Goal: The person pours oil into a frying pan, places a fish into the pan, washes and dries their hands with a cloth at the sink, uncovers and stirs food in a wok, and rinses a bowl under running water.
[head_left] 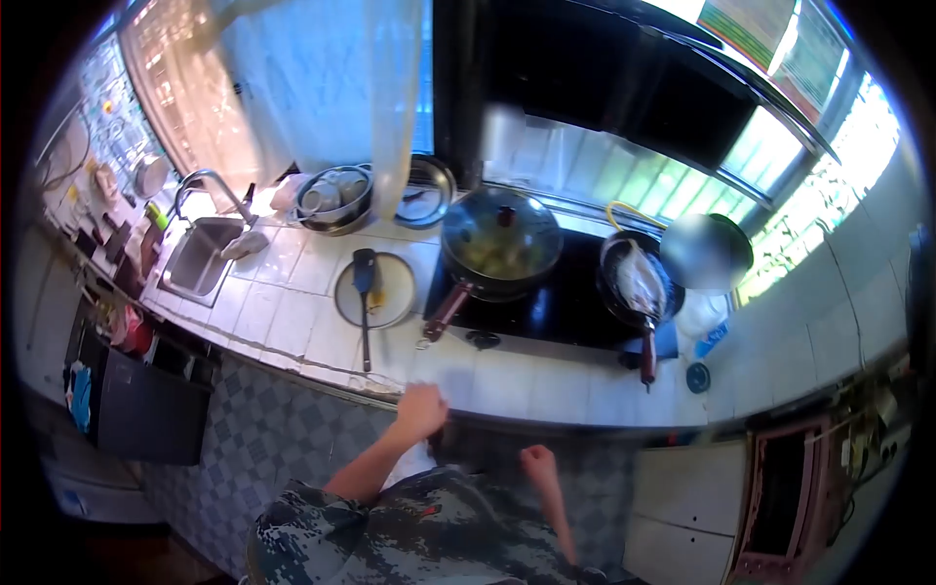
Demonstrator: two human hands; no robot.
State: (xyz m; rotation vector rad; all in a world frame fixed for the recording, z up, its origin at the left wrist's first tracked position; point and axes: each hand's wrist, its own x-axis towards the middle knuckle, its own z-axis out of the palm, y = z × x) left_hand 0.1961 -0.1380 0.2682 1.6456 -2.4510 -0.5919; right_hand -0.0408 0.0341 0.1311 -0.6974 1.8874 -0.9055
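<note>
Resting across a round, pale, food-stained plate (399, 280), a dark spatula (364, 276) lies near the left grip (422, 409), curled by the white-tiled worktop (546, 386). The right grip (538, 460) hangs farther back; whether either is closed on anything I cannot tell. Beneath a clear domed lid (470, 219), a brown-handled pan (502, 291) holds chunky food (492, 257).

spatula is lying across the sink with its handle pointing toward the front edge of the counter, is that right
Not quite: in the head view the spatula lies across the plate, between the sink and the lidded pan. Its handle does point toward the front edge of the counter.
</note>
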